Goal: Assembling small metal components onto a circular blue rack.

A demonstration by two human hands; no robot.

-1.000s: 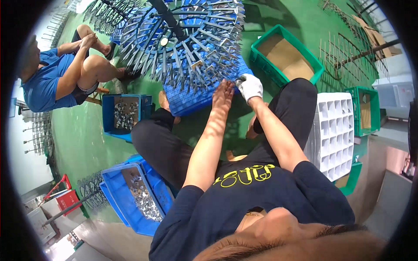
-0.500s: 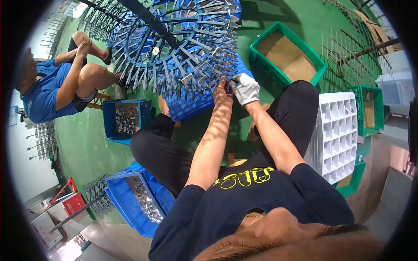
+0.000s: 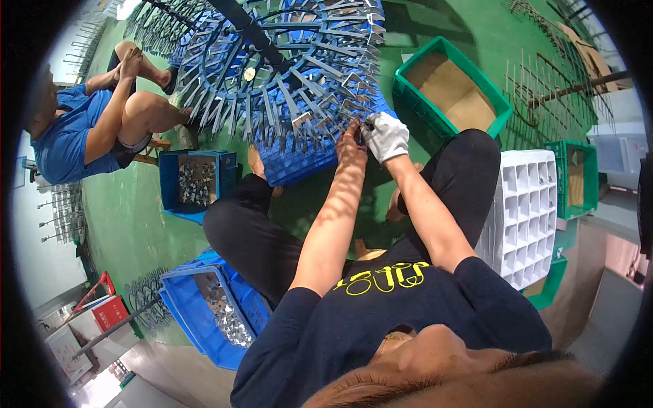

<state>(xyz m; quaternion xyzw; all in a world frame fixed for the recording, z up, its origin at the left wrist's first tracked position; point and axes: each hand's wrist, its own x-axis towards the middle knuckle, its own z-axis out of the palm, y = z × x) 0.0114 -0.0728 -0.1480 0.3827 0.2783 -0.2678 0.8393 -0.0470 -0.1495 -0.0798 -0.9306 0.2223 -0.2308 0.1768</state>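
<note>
A large round rack (image 3: 272, 88) of many thin metal prongs on rings around a dark pole stands in front of me. At its near right rim, my bare left hand (image 3: 352, 146) pinches at the prong tips, its fingers closed. Close beside it is my right hand (image 3: 387, 137), in a white glove, with thumb and fingers pressed together at the same spot. What either hand grips is too small to make out. Small square metal pieces (image 3: 302, 120) sit among the prongs just left of my hands. Under the rack lies a blue crate (image 3: 292, 166).
A green crate (image 3: 503, 119) lined with cardboard stands ahead right. A white compartment tray (image 3: 507, 204) is by my right knee. Blue bins (image 3: 231, 163) (image 3: 183, 306) with small metal parts stand left. A person in blue (image 3: 75, 146) sits at far left; prong racks (image 3: 564, 102) stand right.
The whole view has shifted slightly, with the rack a little farther right in the picture. My hands stay together at the rack's rim, with only small finger movement.
</note>
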